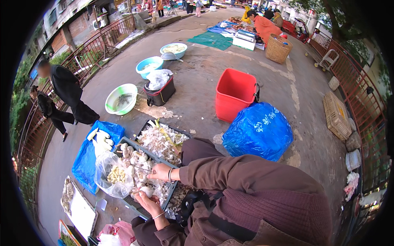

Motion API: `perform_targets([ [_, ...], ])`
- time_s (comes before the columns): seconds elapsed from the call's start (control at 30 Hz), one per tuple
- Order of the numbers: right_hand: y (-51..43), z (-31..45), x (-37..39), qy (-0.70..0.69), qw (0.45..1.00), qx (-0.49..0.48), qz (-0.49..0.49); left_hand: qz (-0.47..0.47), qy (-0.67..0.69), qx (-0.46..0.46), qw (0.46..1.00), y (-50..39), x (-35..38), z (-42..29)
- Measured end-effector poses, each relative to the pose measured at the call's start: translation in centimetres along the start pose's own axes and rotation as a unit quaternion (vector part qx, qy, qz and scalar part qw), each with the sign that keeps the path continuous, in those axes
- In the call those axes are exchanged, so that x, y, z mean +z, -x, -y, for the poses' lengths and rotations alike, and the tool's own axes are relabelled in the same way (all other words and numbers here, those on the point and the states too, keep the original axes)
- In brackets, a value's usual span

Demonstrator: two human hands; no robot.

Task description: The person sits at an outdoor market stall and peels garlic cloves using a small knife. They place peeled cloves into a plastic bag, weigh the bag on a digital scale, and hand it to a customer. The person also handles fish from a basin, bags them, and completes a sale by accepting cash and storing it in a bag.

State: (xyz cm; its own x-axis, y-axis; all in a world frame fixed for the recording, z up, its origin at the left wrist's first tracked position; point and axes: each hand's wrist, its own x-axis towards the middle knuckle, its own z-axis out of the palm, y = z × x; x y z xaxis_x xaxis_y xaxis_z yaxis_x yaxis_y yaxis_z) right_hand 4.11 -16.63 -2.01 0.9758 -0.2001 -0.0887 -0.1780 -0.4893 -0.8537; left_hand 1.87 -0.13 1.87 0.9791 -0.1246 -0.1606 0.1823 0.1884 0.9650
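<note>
My left hand (148, 203) holds a whole garlic bulb (146, 192) low over the near part of a grey plastic crate (167, 201). Just beyond it, my right hand (161, 172) is over the same crate with its fingers bent; a thin, dark tool seems to stick out from it, too small to name. Garlic bulbs (142, 157) and loose skins fill the crate. On its left side lies a clear plastic bag (104, 167) with peeled garlic cloves (117, 174). A second, dark crate behind holds a heap of garlic skins (154, 138) and a green-yellow stalk.
A blue plastic sheet (83, 166) with pale peeled vegetables (101, 140) lies left. Ahead stand a green-white basin (121, 99), a black bag (161, 93), a red bin (234, 95) and a full blue plastic bag (258, 132). Two people (66, 89) walk at the left.
</note>
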Motion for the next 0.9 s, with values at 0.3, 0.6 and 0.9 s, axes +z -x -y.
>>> perform_targets([
  [0.3, 4.7, 5.5, 0.8, -0.424, 0.87, 0.124, 0.221, -0.073, -0.26, 0.228, 0.935, -0.2, 0.3, 0.9],
  [0.6, 5.0, 5.7, 1.9, -0.501, 0.842, 0.063, 0.189, -0.054, -0.003, 0.207, 0.977, -1.4, -1.2, 2.7],
  [0.9, 5.4, 7.0, 0.5, -0.514, 0.831, 0.089, 0.194, -0.044, 0.126, 0.051, 0.99, -1.1, -1.2, 1.8],
])
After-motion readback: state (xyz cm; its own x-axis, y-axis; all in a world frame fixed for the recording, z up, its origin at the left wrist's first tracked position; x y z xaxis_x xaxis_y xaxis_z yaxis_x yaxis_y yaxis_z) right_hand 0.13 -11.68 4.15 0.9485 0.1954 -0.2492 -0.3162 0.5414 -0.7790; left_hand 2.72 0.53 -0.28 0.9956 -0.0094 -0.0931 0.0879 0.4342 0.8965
